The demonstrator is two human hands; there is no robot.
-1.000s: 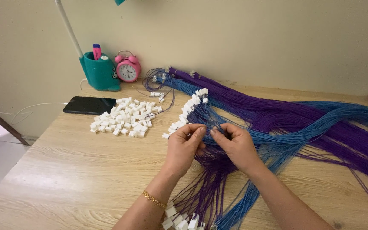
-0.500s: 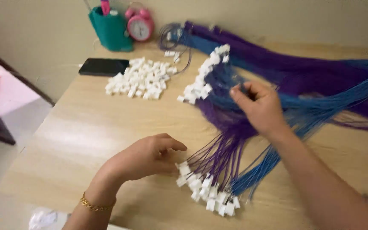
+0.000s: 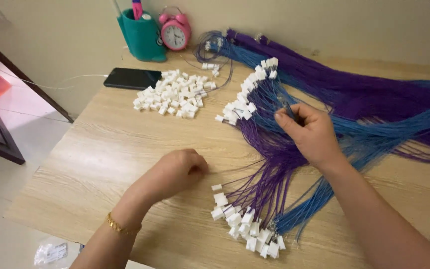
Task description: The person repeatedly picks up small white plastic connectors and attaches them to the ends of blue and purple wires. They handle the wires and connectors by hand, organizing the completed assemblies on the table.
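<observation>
My left hand (image 3: 175, 172) rests fingers curled on the wooden table (image 3: 100, 149), at the end of a thin purple wire that runs to a small white connector (image 3: 217, 188); whether it grips the wire is hidden. My right hand (image 3: 310, 132) pinches blue and purple wires (image 3: 284, 107) in the middle of the bundle. A cluster of finished wires with white connectors (image 3: 247, 226) lies near the front edge. Another row of connector-tipped wires (image 3: 247, 94) fans out further back. A pile of loose white connectors (image 3: 175, 94) sits at the back left.
A black phone (image 3: 131, 78) lies beside the loose connectors. A teal pen holder (image 3: 143, 36) and a pink alarm clock (image 3: 175, 32) stand against the wall. Long purple and blue wire bundles (image 3: 374, 99) cover the right of the table. A plastic bag (image 3: 51, 253) lies on the floor.
My left hand has left the right hand, moved down to the front of the table and settled by a single wired connector. My right hand stayed on the wires.
</observation>
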